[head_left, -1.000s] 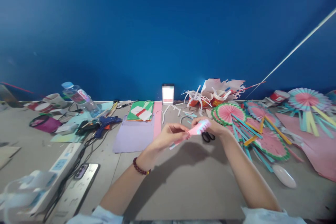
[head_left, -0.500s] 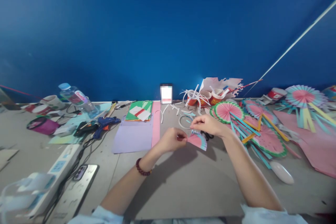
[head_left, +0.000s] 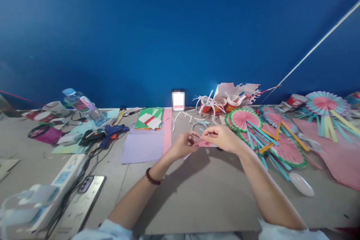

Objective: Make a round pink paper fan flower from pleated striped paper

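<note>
Pinching a small piece of pink paper (head_left: 206,143) between both hands, held up off the tabletop (head_left: 191,202), shadow falling below. Left hand (head_left: 184,146): thumb and index finger bent in, closed on the paper's left end. Right hand (head_left: 222,139): thumb and index finger pressed together on its upper edge, back of hand covering part of it. Exact fold is hidden by the fingers. Bead bracelet (head_left: 153,177) on left wrist

Just behind the hands: a pale ring (head_left: 199,124), partly blocked, plus cups (head_left: 231,105) stuffed with paper strips. Right of right hand: pleated watermelon-look fans (head_left: 244,119) with blue and orange strips, overlapping; white oval object (head_left: 301,185) nearer the person. Left of left hand: purple sheet (head_left: 142,148) with green paper (head_left: 144,114) on its far part, then blue glue gun (head_left: 112,132), phone (head_left: 84,202) and power strip (head_left: 60,183)
</note>
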Action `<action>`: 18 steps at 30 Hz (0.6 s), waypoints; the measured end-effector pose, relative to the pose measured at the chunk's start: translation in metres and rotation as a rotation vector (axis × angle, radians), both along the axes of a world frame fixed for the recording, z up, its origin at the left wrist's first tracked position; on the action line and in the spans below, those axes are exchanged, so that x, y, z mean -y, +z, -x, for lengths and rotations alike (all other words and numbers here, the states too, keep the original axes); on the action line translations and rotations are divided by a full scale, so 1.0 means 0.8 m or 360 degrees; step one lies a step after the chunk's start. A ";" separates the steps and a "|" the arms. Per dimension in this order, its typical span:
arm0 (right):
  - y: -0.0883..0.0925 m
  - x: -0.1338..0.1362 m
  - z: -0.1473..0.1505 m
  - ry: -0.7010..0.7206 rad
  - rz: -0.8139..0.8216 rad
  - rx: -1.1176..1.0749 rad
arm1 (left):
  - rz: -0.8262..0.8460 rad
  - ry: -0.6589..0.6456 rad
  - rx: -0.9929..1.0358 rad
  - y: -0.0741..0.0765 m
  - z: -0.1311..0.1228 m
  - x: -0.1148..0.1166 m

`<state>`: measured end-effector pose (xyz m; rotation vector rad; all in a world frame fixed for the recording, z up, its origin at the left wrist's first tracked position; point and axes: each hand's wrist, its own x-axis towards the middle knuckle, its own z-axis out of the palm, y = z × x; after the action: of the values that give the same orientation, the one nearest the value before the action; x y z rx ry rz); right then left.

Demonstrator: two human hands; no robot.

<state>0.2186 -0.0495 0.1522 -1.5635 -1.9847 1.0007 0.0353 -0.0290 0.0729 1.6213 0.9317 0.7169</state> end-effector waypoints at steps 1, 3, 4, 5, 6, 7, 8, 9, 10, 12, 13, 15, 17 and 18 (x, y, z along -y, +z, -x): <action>-0.002 0.001 0.000 0.0000 -0.0031 0.0020 | 0.0005 0.0002 -0.0001 0.000 0.000 -0.002; -0.005 0.003 0.001 0.0005 -0.0105 0.0059 | 0.0003 0.0020 0.0011 0.000 0.000 -0.004; -0.006 0.005 0.002 0.0013 -0.0147 0.0078 | 0.0008 0.0043 0.0031 -0.001 0.000 -0.005; -0.006 0.007 0.004 0.0020 -0.0195 0.0098 | 0.0025 0.0075 0.0062 -0.001 -0.001 -0.006; -0.006 0.009 0.007 0.0022 -0.0246 0.0122 | 0.0056 0.0112 0.0103 -0.002 -0.001 -0.008; -0.005 0.011 0.010 0.0018 -0.0295 0.0155 | 0.0095 0.0150 0.0152 -0.003 -0.001 -0.009; -0.004 0.014 0.014 -0.0001 -0.0340 0.0198 | 0.0139 0.0188 0.0207 -0.004 -0.001 -0.011; -0.003 0.016 0.017 -0.0029 -0.0377 0.0249 | 0.0184 0.0226 0.0265 -0.004 0.000 -0.013; -0.003 0.018 0.021 -0.0056 -0.0409 0.0303 | 0.0227 0.0260 0.0321 -0.005 0.000 -0.015; -0.004 0.020 0.026 -0.0079 -0.0462 0.0387 | 0.0301 0.0322 0.0426 -0.004 0.003 -0.019; -0.005 0.021 0.028 -0.0073 -0.0483 0.0409 | 0.0330 0.0344 0.0470 -0.003 0.004 -0.020; -0.007 0.021 0.030 -0.0042 -0.0501 0.0419 | 0.0385 0.0373 0.0539 0.001 0.008 -0.021; -0.009 0.020 0.029 -0.0025 -0.0486 0.0405 | 0.0443 0.0399 0.0584 0.006 0.011 -0.021; -0.010 0.019 0.028 -0.0026 -0.0473 0.0398 | 0.0471 0.0414 0.0596 0.009 0.013 -0.020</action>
<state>0.1959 -0.0648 0.1445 -1.5937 -2.1629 0.4915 0.0249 -0.0128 0.0801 1.0709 0.9287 0.9725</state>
